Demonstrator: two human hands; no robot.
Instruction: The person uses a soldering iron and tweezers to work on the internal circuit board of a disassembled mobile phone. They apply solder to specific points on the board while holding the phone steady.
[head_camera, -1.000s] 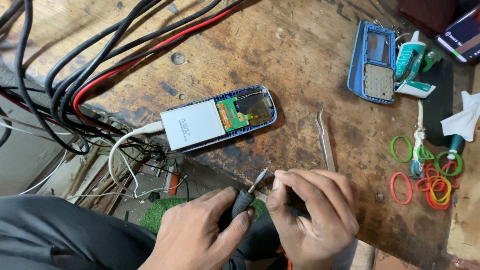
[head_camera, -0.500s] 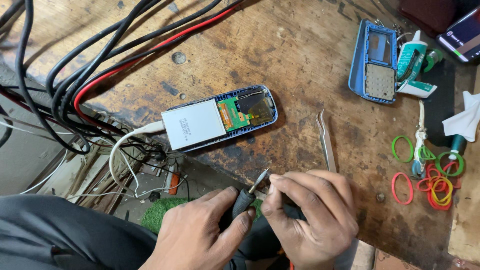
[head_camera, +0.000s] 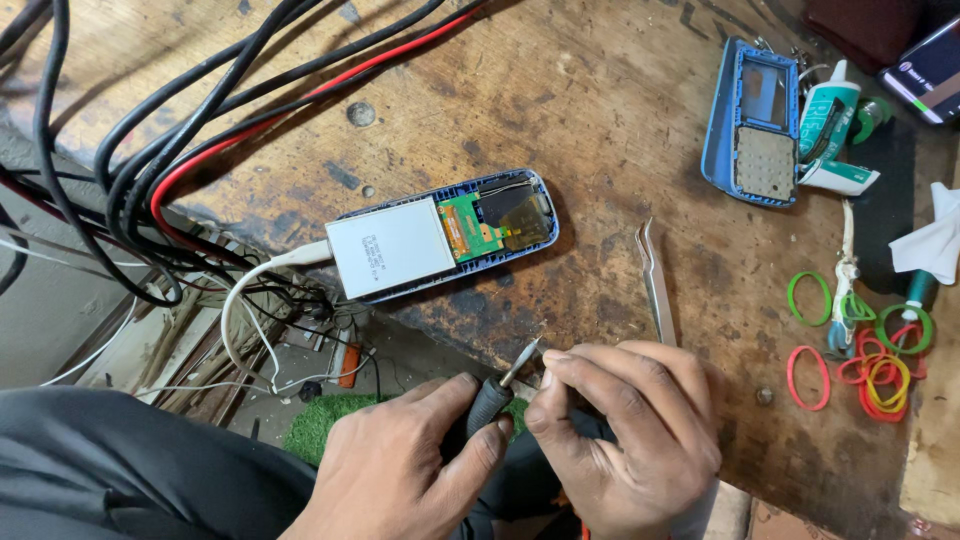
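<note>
My left hand (head_camera: 400, 470) grips the dark handle of a small screwdriver (head_camera: 495, 395), its metal tip pointing up and right toward the bench edge. My right hand (head_camera: 630, 430) sits beside it, thumb and forefinger pinched close to the screwdriver tip; whether they hold something tiny I cannot tell. Above my hands, an opened blue phone (head_camera: 440, 235) lies on the worn wooden bench (head_camera: 600, 120), showing a silver battery, a green circuit board and a dark display, with a white cable plugged into its left end. Metal tweezers (head_camera: 655, 285) lie just above my right hand.
The phone's blue front cover (head_camera: 752, 125) with keypad lies at upper right beside a glue tube (head_camera: 830, 130). Coloured rubber bands (head_camera: 870, 350) are scattered at right. Black and red cables (head_camera: 180, 130) cross the upper left. Another phone (head_camera: 925, 70) sits in the top right corner.
Both hands stay at the bench's near edge; my right fingers have shifted slightly nearer the screwdriver tip. The phone and tools have not moved.
</note>
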